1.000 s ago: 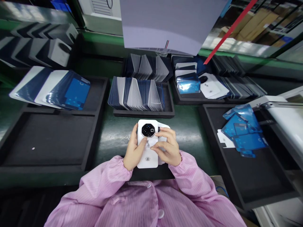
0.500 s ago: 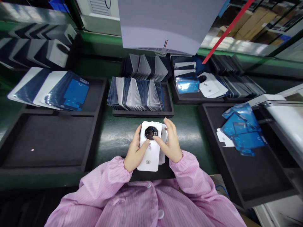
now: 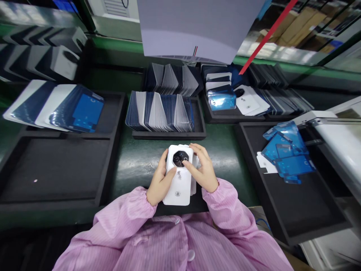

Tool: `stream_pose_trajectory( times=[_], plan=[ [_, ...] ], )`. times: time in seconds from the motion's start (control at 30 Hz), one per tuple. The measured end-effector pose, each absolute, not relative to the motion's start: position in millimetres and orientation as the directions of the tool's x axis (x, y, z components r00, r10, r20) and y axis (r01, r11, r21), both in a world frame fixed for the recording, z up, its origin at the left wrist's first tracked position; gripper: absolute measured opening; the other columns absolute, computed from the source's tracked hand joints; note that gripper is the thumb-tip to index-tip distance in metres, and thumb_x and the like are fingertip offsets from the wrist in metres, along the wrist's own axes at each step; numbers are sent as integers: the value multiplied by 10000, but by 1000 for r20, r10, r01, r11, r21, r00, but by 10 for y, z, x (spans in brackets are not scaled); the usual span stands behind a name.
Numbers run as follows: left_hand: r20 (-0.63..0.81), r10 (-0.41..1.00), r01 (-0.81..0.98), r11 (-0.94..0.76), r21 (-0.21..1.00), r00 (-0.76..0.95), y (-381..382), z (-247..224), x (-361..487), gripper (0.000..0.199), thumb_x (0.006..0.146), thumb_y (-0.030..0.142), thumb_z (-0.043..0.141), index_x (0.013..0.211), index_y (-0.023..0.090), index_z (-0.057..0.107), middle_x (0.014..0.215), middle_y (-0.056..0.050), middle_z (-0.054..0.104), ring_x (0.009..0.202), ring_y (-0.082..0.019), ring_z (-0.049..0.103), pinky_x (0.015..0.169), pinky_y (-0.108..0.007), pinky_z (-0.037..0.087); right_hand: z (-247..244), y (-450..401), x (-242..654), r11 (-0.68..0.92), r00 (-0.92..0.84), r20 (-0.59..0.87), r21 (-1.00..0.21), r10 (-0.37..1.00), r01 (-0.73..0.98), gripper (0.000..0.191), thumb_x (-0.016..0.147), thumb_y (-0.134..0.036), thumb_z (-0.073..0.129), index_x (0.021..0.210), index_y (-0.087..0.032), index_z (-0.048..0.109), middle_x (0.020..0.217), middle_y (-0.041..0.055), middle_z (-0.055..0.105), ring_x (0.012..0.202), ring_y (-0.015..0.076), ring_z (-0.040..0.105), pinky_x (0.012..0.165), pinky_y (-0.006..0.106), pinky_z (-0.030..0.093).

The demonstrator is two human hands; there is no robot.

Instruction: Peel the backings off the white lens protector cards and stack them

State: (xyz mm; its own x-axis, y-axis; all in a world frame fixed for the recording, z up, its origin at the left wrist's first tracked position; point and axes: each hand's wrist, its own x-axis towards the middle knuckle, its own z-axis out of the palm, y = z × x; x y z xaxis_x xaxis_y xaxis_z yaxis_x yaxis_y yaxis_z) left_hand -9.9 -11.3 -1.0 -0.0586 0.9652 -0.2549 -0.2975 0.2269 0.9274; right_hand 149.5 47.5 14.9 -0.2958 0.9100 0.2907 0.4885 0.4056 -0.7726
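Observation:
A white phone back panel (image 3: 177, 185) lies in front of me, with a dark eight-sided camera patch (image 3: 180, 159) near its top and small dark markings below. Under it, another white panel (image 3: 193, 187) sticks out along the right side. My left hand (image 3: 160, 180) grips the left edge, its thumb resting on the face just below the camera patch. With its thumb at the patch's lower right, my right hand (image 3: 203, 168) curls its fingers over the upper right edge.
Behind my hands, a black tray (image 3: 169, 135) holds fanned white and dark blue panels (image 3: 160, 112). At right, another black tray (image 3: 304, 210) holds blue film sheets (image 3: 290, 150). The left tray (image 3: 59, 169) bears white and blue panels at its back. A hanging sheet (image 3: 188, 30) fills the top middle.
My right fingers have come down from above the panel's corner onto its upper right edge. The white panel beneath shows less on the right. My left hand keeps its hold.

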Motion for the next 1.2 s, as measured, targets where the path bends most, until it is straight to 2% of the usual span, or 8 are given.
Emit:
stream_pose_trajectory(
  times=[0.27,0.57,0.7,0.83,0.97,1.07,1.2],
  plan=[
    [-224,971,-304,190,933,-79,-114,-18,-100,678,850,297,613,1462,283,320,1489,-75,434,1329,-304,461,1060,-480,431,158,471,1493,399,-288,289,-775,913,489,446,836,-345,654,1251,-228,536,1298,133,515,1235,277,510,1015,496,477],
    [-216,973,-299,181,937,-87,-109,-23,-97,669,861,313,600,1464,273,313,1502,-74,418,1375,-297,402,1104,-478,380,163,488,1508,406,-257,319,-789,912,461,421,822,-327,670,1214,-217,563,1278,136,529,1217,277,527,1001,481,489],
    [-223,967,-322,173,931,-124,-95,-18,-94,656,871,325,587,1462,268,308,1491,-80,432,1371,-292,410,1106,-467,377,159,564,1605,344,-37,358,-857,933,383,428,816,-340,671,1207,-215,554,1231,133,567,1155,276,573,946,456,521],
    [-266,957,-401,201,894,-115,-75,21,-92,667,867,319,592,1457,262,288,1432,-93,505,1297,-283,503,1055,-456,432,148,655,1724,247,147,272,-954,951,169,450,836,-345,637,1237,-229,470,1106,103,655,991,244,664,861,434,563],
    [-298,944,-490,195,849,-139,-43,56,-108,723,835,333,635,1451,275,261,1325,-94,603,1164,-274,610,974,-445,495,158,738,1895,251,250,284,-955,926,157,471,842,-328,606,1266,-246,417,1039,72,669,933,229,681,813,417,571],
    [-291,935,-528,145,837,-204,-19,71,-124,704,826,362,650,1434,283,304,1330,-91,599,1136,-271,626,947,-426,515,157,776,2003,154,173,188,-969,967,195,404,814,-323,635,1179,-238,484,939,52,674,812,211,686,674,346,571],
    [-282,932,-552,114,826,-230,-13,97,-132,632,839,382,636,1405,287,372,1325,-82,604,1088,-257,652,933,-414,526,74,756,1942,24,-104,-2,-968,995,249,467,778,-324,653,1186,-234,443,857,23,678,674,183,667,560,303,541]
  ],
)
